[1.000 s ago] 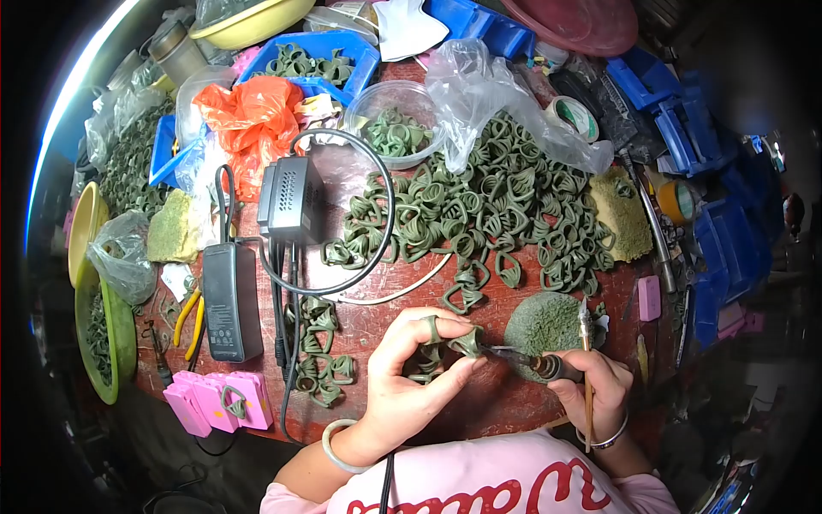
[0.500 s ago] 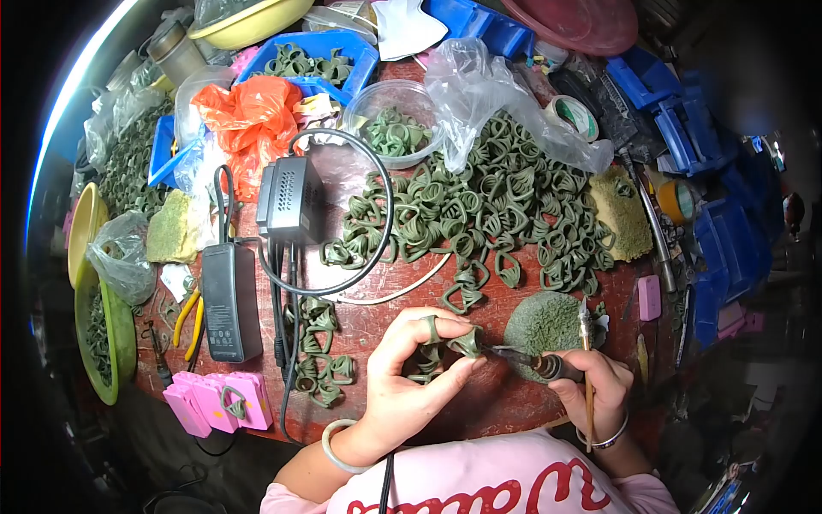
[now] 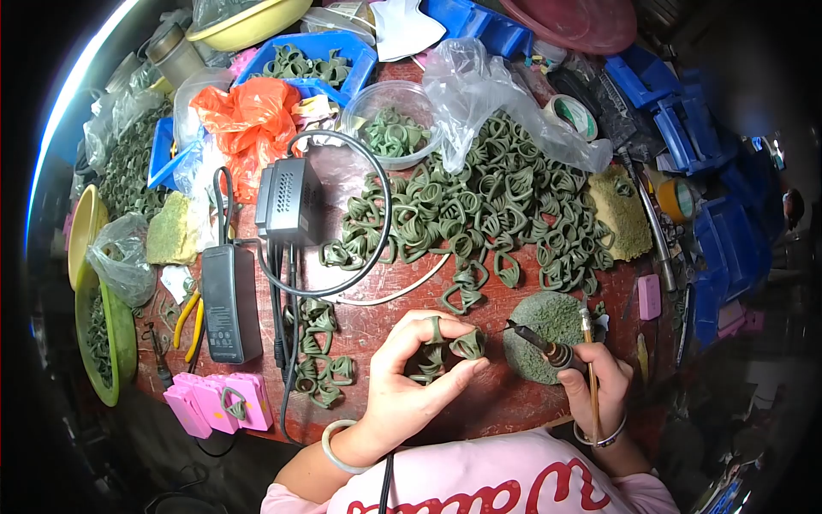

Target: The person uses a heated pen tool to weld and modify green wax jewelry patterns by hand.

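My left hand (image 3: 409,381) pinches a green ring (image 3: 468,344) between thumb and forefinger, and another green band (image 3: 435,329) circles one of its fingers. My right hand (image 3: 604,385) is closed around a dark pen-like tool with a thin metal tip (image 3: 548,347), resembling a hot wax pen. Also in that hand is a wooden-handled brush (image 3: 592,394), bristles upward. The pen's tip stands a little right of the ring, apart from it. Beneath the tip lies a round green textured pad (image 3: 541,319). A few green pieces show partly behind my left fingers.
A large heap of green rings (image 3: 497,197) covers the table's middle, with a smaller cluster (image 3: 321,360) left of my hands. A black power adapter (image 3: 231,304), a control box (image 3: 289,201) and looped cable stand left. Pink blocks (image 3: 218,403) sit at the front edge; blue trays (image 3: 728,240) line the right.
The pen-like tool has drawn back to the right, away from the ring, and its tip now points more upward. The ring has turned slightly in my left fingers.
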Action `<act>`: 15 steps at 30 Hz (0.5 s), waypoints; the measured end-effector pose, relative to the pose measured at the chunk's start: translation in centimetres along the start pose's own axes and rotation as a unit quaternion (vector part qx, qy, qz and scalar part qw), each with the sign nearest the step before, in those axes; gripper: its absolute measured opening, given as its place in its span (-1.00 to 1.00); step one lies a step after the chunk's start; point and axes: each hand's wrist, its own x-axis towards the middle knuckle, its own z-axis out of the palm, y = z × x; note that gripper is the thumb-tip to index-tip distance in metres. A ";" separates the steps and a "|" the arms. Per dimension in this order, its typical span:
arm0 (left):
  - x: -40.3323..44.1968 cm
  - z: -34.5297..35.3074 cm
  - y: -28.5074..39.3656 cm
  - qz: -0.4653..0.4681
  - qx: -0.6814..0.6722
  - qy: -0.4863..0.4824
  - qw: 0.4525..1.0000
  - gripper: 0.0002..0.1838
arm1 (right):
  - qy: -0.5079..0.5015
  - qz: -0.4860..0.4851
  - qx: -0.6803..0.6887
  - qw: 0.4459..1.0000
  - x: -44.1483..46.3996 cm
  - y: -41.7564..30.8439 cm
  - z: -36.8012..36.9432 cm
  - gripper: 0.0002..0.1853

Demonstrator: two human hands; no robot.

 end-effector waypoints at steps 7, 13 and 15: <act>-0.1 0.0 0.0 -0.011 -0.007 0.003 1.000 -0.64 | 0.011 0.037 0.029 0.999 -0.5 0.6 0.5 -0.64; -0.2 0.0 -0.1 -0.065 -0.093 -0.006 0.993 -0.67 | 0.035 0.037 0.035 0.998 -0.7 0.9 0.8 -0.67; -0.2 0.2 -0.2 -0.072 -0.123 -0.007 0.990 -0.68 | 0.039 0.050 0.047 0.997 -0.7 0.9 0.9 -0.68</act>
